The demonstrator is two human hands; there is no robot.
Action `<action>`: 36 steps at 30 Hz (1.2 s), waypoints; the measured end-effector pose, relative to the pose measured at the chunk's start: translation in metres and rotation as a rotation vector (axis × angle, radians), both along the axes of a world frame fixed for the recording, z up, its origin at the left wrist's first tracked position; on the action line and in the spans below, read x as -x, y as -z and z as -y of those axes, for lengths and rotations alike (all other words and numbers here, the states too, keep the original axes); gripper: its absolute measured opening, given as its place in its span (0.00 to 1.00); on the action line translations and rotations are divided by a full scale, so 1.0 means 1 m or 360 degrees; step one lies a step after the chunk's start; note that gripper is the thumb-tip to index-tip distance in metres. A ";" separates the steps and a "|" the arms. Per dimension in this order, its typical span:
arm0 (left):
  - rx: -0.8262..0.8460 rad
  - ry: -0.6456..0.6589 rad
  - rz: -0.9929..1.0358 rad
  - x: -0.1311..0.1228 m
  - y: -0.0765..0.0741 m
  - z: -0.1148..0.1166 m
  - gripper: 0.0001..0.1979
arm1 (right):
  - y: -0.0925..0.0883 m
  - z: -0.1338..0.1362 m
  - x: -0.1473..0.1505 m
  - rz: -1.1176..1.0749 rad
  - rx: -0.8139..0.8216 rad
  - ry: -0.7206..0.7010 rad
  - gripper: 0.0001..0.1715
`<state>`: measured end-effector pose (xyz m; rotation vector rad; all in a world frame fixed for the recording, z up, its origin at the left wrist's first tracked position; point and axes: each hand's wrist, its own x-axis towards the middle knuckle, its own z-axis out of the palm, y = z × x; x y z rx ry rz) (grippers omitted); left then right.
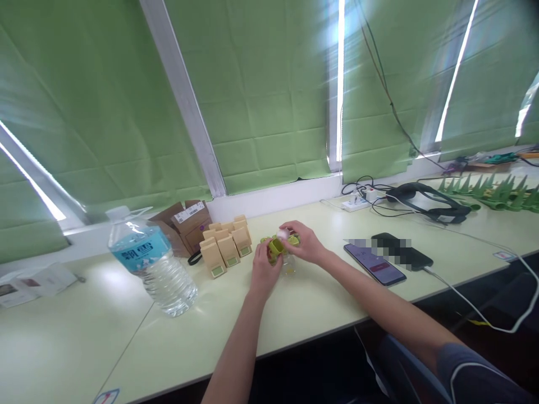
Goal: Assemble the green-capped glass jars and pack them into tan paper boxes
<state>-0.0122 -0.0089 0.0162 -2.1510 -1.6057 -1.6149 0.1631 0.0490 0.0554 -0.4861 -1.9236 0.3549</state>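
In the head view my left hand (265, 269) is closed around a small yellow-green plastic piece (276, 246) with a squarish opening at its top. My right hand (306, 242) meets it from the right, its thumb and fingers pinching a small white object (283, 233) against or just above that opening. Whether the white object touches the piece I cannot tell. More yellow-green parts (293, 240) show behind the fingers, partly hidden. Below the hands a clear plastic item (289, 264) stands on the table, too small to name.
Left stand a large water bottle (154, 264), an open cardboard box (185, 227) and several beige blocks with small displays (227, 247). To the right lie two phones (374, 262), a black headset (429, 202), a power strip (356, 202) with cables, and green spiked parts (497, 193).
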 end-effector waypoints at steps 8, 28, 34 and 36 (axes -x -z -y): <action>0.0033 0.0152 -0.0080 -0.002 0.002 -0.001 0.24 | 0.040 -0.003 -0.007 -0.0065 0.0079 -0.0123 0.17; 0.0030 0.0154 -0.0019 0.001 0.003 -0.004 0.25 | 0.026 0.010 -0.008 -0.0138 0.0134 -0.0248 0.14; 0.0019 0.0171 -0.0031 0.000 0.003 -0.003 0.25 | 0.030 0.005 -0.007 -0.0115 0.0289 -0.0190 0.17; 0.0010 0.0199 -0.0011 0.000 0.003 -0.003 0.25 | 0.031 0.003 -0.007 -0.0072 0.0343 -0.0169 0.17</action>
